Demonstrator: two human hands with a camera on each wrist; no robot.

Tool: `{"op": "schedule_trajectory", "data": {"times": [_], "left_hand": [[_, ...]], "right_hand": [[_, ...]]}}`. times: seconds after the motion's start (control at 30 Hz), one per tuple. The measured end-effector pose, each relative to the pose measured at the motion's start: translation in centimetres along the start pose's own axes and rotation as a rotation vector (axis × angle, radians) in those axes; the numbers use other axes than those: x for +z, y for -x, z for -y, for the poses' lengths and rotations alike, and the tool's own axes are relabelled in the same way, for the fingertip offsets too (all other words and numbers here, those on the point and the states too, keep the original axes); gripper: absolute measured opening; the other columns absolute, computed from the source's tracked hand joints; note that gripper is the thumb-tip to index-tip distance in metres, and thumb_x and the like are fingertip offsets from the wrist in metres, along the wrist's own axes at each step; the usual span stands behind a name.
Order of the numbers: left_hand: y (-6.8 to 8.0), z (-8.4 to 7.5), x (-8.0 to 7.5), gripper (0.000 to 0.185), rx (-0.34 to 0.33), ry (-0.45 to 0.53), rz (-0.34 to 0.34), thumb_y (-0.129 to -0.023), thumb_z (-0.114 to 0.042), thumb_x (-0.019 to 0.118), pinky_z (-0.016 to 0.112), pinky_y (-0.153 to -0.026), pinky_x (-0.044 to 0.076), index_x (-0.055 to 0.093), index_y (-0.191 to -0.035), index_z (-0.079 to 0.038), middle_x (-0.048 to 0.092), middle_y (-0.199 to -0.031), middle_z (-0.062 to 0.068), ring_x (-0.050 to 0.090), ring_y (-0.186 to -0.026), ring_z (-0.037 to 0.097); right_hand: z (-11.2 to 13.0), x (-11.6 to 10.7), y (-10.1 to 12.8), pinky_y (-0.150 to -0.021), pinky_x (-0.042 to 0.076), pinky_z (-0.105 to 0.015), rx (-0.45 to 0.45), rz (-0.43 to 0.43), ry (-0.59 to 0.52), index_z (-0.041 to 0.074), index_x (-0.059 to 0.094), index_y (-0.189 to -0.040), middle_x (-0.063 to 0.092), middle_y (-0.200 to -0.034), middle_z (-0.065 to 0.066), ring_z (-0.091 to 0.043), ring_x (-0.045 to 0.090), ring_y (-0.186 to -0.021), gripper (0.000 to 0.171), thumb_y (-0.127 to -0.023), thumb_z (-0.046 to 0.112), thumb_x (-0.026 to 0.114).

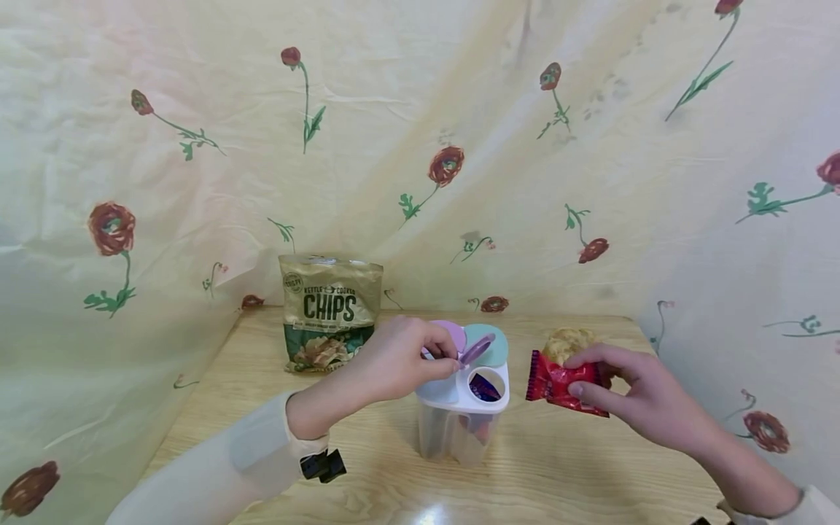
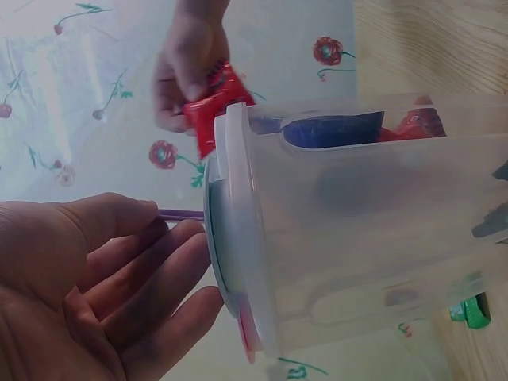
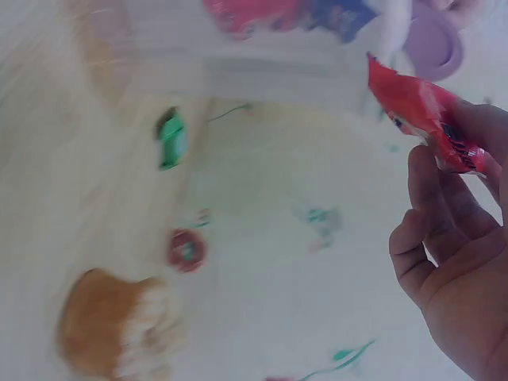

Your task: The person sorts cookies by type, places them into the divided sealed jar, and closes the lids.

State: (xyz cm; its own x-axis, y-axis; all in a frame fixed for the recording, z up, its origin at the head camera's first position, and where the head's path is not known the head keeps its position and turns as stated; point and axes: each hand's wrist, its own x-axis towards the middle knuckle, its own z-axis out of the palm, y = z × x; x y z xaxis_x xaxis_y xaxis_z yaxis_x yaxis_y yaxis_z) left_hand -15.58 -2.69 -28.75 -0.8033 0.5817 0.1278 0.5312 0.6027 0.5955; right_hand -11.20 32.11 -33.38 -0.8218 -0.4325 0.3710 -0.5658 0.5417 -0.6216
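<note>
A clear storage container (image 1: 433,434) with a white top stands mid-table, its sections under coloured round-cornered lids. My left hand (image 1: 397,361) pinches the edge of a raised purple flip lid (image 1: 477,350) between thumb and fingers. The round opening beside that lid shows a dark blue packet (image 1: 484,388); in the left wrist view, something red (image 2: 421,125) lies by it inside the container. To the container's right, my right hand (image 1: 646,390) grips a small red snack packet (image 1: 547,379) by one end. The right wrist view shows the packet close to the container's top.
A bag of kettle-cooked chips (image 1: 331,313) stands upright at the back left. Behind the red packet sits a pale, lumpy thing (image 1: 567,344), partly hidden. A green wrapped piece (image 3: 171,141) lies on the table (image 1: 367,467). Flowered cloth (image 1: 367,146) hangs around the table's back and sides.
</note>
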Motion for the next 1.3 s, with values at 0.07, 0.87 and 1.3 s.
{"op": "schedule_trajectory", "data": {"times": [0.07, 0.87, 1.3], "left_hand": [[0.0, 0.1, 0.0, 0.005, 0.000, 0.001, 0.000, -0.092, -0.026, 0.077, 0.025, -0.077, 0.055, 0.077, -0.088, -0.024, 0.075, -0.088, -0.012, 0.069, -0.086, 0.004], [0.0, 0.6, 0.0, 0.006, 0.001, 0.001, -0.022, -0.092, -0.026, 0.076, 0.025, -0.077, 0.055, 0.077, -0.086, -0.025, 0.075, -0.087, -0.013, 0.068, -0.086, 0.003], [-0.1, 0.6, -0.2, 0.006, 0.029, -0.009, -0.028, -0.093, -0.026, 0.076, 0.025, -0.076, 0.054, 0.076, -0.087, -0.025, 0.074, -0.088, -0.013, 0.068, -0.087, 0.004]], "right_hand": [[0.8, -0.1, -0.7, -0.057, 0.047, -0.024, -0.069, -0.019, -0.021, 0.021, 0.070, -0.113, 0.066, -0.083, 0.010, -0.006, 0.057, -0.065, 0.039, -0.085, -0.006, 0.078], [5.6, 3.6, -6.3, -0.052, 0.041, -0.018, -0.208, 0.050, 0.124, 0.034, 0.073, -0.101, 0.066, -0.090, 0.023, 0.000, 0.048, -0.061, 0.028, -0.085, 0.014, 0.085], [5.9, 4.6, -7.7, -0.058, 0.050, -0.023, -0.034, 0.210, 0.083, 0.032, 0.076, -0.091, 0.065, -0.088, 0.016, -0.003, 0.057, -0.070, 0.015, -0.091, 0.018, 0.079]]}}
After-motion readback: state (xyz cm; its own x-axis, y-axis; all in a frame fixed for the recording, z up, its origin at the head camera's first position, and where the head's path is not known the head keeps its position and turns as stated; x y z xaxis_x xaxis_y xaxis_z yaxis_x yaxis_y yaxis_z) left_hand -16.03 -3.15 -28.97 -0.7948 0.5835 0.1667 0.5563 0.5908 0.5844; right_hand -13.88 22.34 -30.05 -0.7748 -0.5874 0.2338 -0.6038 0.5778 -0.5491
